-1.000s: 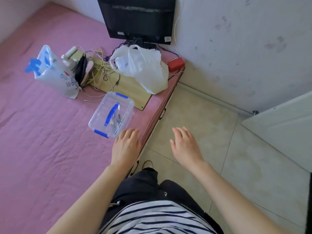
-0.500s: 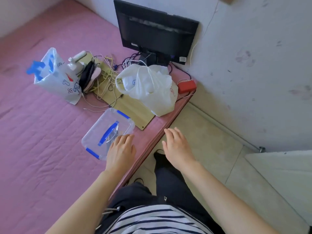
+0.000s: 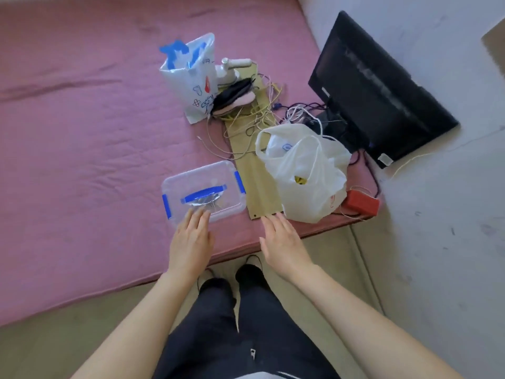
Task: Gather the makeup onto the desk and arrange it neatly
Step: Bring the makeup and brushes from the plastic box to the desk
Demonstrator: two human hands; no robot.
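Left hand (image 3: 190,240) flat, fingers straight and close together, fingertips touching the near edge of the clear plastic box (image 3: 203,190); right hand (image 3: 282,243) also flat with fingers straight and slightly spread, holding nothing, tips just short of the near end of the tan board (image 3: 257,184). Pink bed (image 3: 82,160) lies under and ahead of both hands, filling everything left of the left hand. Black monitor (image 3: 379,105) stands far ahead-right of the right hand, against the wall. White plastic bag (image 3: 306,176) sits just ahead-right of the right hand, its near side on the board, something yellow showing inside. Clear box has blue latches and a blue handle on its lid, small items visible inside, too blurred to identify, directly ahead of the left hand and just left of the board. Printed white bag (image 3: 191,77) with blue handles stands well ahead of the left hand, dark and pink insoles (image 3: 235,98) leaning beside it. Tangled cables (image 3: 262,116) lie across the far part of the board. Red block (image 3: 360,205) sits right of the white plastic bag, at the bed corner.
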